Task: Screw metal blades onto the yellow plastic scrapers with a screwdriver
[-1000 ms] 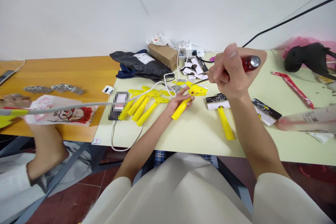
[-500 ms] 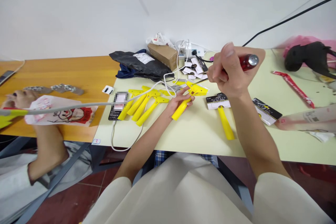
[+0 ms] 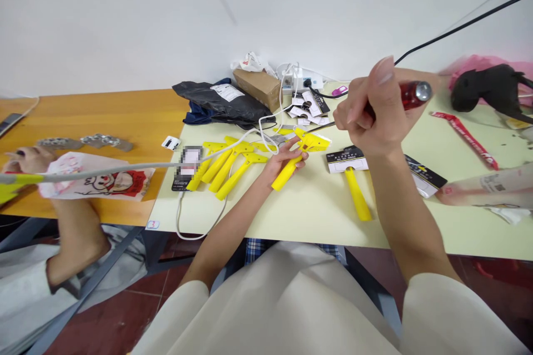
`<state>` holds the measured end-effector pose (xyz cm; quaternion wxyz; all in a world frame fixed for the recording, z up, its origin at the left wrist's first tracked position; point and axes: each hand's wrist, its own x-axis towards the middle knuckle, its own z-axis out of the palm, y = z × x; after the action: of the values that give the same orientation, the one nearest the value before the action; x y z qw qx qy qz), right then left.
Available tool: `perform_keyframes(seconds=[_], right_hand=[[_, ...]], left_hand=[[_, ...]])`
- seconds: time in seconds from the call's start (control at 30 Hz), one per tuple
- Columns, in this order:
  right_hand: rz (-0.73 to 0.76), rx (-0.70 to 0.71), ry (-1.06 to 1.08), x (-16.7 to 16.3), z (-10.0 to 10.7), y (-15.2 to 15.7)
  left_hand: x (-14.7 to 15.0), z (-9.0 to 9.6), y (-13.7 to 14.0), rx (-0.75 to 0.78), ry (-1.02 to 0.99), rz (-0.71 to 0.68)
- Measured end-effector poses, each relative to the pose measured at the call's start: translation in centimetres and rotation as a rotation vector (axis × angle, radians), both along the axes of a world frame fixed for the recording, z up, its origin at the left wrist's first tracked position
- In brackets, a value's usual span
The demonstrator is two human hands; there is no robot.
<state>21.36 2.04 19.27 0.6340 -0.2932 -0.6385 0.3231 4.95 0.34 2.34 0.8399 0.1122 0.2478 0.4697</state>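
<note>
My left hand [image 3: 283, 160] is closed around a yellow scraper [image 3: 287, 174], its handle slanting toward me and its wide head to the right. In my right hand [image 3: 377, 113], raised over the table, is a screwdriver [image 3: 416, 94] with a red handle, gripped in the fist with the thumb up. Its thin shaft slopes down left to the scraper's head; whether the tip touches a screw is too small to tell. Several more yellow scrapers [image 3: 227, 175] lie left of my left hand. Another carded scraper [image 3: 358, 195] lies beneath my right forearm.
A phone [image 3: 181, 182] with a white cable lies left. Behind are a black plastic parcel [image 3: 216, 102], a cardboard box [image 3: 260, 87] and loose cards [image 3: 310, 113]. A red strip [image 3: 466, 140] lies right. A co-worker's hand [image 3: 35, 160] is at the orange table.
My right hand and the screwdriver have shifted to the right and slightly up, uncovering more of the shaft. My left hand and the scraper have stayed nearly still.
</note>
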Motion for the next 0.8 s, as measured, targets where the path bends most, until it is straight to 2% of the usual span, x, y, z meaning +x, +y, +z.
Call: perform_keyframes(seconds=[0.1, 0.17, 0.37, 0.57, 0.67, 0.73, 0.8], right_hand=[[-0.099, 0.100, 0.113, -0.8, -0.3, 0.0], [-0.109, 0.078, 0.105, -1.3, -0.3, -0.2], [-0.065, 0.112, 0.127, -1.3, -0.3, 0.0], [-0.009, 0.055, -0.024, -0.4, -2.0, 1.2], [-0.021, 0.099, 0.039, -0.8, -2.1, 1.4], [0.031, 0.108, 0.109, -1.1, -1.8, 1.5], [0.174, 0.069, 0.130, -1.1, -1.5, 1.6]], left_hand=[[0.1, 0.0, 0.0, 0.004, 0.018, 0.001], [0.1, 0.0, 0.0, 0.007, 0.024, 0.003], [0.2, -0.2, 0.1, 0.017, -0.004, 0.002], [0.1, -0.6, 0.2, 0.036, 0.001, 0.000], [0.2, -0.8, 0.2, 0.065, 0.021, 0.000], [0.4, -1.0, 0.2, 0.056, 0.040, -0.002], [0.5, -1.0, 0.2, 0.030, 0.052, -0.002]])
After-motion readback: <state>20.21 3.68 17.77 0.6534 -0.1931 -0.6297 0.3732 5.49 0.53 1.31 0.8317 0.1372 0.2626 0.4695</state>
